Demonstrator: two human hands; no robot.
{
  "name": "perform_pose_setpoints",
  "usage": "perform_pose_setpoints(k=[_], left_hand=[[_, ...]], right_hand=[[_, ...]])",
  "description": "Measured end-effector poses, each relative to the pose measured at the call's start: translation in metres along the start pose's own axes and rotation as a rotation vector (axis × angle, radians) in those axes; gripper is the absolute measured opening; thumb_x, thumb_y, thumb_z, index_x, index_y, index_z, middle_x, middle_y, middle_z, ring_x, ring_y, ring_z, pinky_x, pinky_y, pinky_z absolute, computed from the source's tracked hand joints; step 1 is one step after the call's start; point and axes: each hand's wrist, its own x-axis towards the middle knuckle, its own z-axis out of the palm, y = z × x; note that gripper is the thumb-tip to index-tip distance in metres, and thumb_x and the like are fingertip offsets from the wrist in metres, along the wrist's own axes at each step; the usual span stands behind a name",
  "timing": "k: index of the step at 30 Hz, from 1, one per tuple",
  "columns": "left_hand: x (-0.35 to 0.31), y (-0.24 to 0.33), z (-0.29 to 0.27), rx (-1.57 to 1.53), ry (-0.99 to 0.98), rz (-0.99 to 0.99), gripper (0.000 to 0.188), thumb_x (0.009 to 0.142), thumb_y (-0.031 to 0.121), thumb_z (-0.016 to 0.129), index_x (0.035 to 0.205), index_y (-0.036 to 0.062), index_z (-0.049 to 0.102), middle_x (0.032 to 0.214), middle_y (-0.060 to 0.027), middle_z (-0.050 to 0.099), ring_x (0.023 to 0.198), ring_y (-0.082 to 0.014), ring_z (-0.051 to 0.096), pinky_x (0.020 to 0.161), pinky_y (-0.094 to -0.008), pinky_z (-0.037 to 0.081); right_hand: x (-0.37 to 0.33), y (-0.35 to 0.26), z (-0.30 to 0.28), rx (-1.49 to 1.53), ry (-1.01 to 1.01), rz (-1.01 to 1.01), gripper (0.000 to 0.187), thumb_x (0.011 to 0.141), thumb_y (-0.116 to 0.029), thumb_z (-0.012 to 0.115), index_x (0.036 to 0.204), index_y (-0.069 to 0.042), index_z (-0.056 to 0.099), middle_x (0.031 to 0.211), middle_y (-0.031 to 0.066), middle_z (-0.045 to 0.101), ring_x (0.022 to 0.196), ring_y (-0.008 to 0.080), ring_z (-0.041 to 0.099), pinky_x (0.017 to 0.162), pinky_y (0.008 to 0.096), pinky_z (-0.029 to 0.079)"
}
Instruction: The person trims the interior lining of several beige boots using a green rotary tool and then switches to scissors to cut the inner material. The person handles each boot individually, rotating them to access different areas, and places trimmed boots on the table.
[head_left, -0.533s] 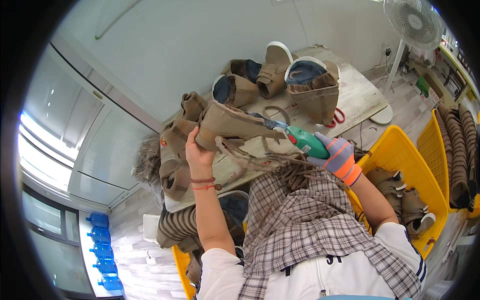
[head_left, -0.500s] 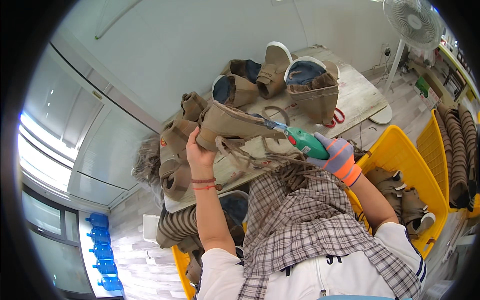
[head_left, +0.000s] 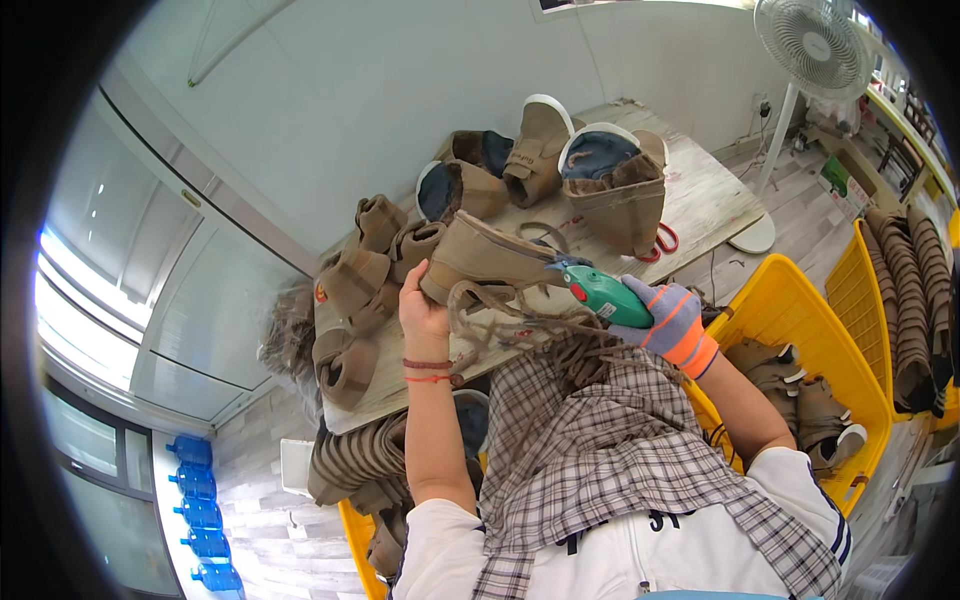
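Note:
My left hand [head_left: 424,305] is closed round a khaki boot upper [head_left: 490,258] with brown fleece along its edge, held above the tabletop. In a grey and orange glove, my right hand [head_left: 666,322] grips green electric scissors [head_left: 604,296]. Their blade end is at the right end of the upper's edge; contact with the fabric is hard to make out. A brown fleece strip [head_left: 470,300] hangs in a loop below the upper. More cut strips [head_left: 590,358] lie heaped on the checked apron over my lap.
On the worn wooden table [head_left: 715,205] stand several khaki boots [head_left: 615,195] and red-handled scissors [head_left: 660,243]. Yellow crates [head_left: 800,290] with boots and stacked uppers [head_left: 893,310] are at right. A white fan [head_left: 812,45] stands far right; blue water bottles [head_left: 205,513] at left.
My left hand has shifted slightly right with the upper, which sits closer to the scissors. The scissors have moved a little down and left. The whole view has turned slightly.

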Motion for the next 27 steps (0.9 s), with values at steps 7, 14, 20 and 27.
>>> perform_pose_setpoints(k=[7, 14, 20, 27], left_hand=[[0.011, -0.019, -0.005, -0.034, -0.026, -0.038, 0.033, 0.091, 0.013, 0.05, 0.117, -0.0059, 0.052, 0.118, -0.0179, 0.06, 0.108, -0.0323, 0.057, 0.096, -0.0445, 0.045], [-0.016, -0.04, 0.037, -0.154, -0.186, -0.088, 0.04, 0.093, 0.01, 0.046, 0.13, -0.0043, 0.044, 0.134, -0.0178, 0.049, 0.123, -0.0314, 0.047, 0.106, -0.0461, 0.036], [-0.022, -0.054, 0.04, -0.063, -0.245, -0.017, 0.045, 0.091, 0.005, 0.051, 0.135, -0.0002, 0.041, 0.137, -0.0136, 0.046, 0.127, -0.0289, 0.043, 0.109, -0.0442, 0.034], [-0.03, -0.069, 0.045, 0.213, -0.38, 0.076, 0.049, 0.091, 0.004, 0.053, 0.138, 0.0038, 0.039, 0.14, -0.0108, 0.043, 0.128, -0.0282, 0.042, 0.109, -0.0451, 0.032]], right_hand=[[0.004, 0.003, -0.002, 0.013, 0.045, -0.023, 0.068, 0.062, -0.042, 0.082, 0.114, -0.004, 0.061, 0.062, 0.0101, 0.058, 0.053, 0.0263, 0.057, 0.052, 0.0343, 0.046], [0.005, 0.01, 0.001, 0.026, 0.058, 0.009, 0.065, 0.061, -0.042, 0.082, 0.111, -0.004, 0.064, 0.061, 0.0107, 0.057, 0.052, 0.0261, 0.057, 0.051, 0.0347, 0.046], [0.008, 0.014, 0.007, 0.134, 0.062, 0.056, 0.064, 0.062, -0.041, 0.082, 0.111, -0.003, 0.064, 0.064, 0.0123, 0.06, 0.056, 0.0271, 0.06, 0.053, 0.0349, 0.048], [0.015, 0.013, 0.01, 0.248, 0.05, 0.128, 0.064, 0.063, -0.039, 0.082, 0.112, -0.001, 0.063, 0.07, 0.0139, 0.064, 0.06, 0.0274, 0.063, 0.057, 0.0338, 0.051]])
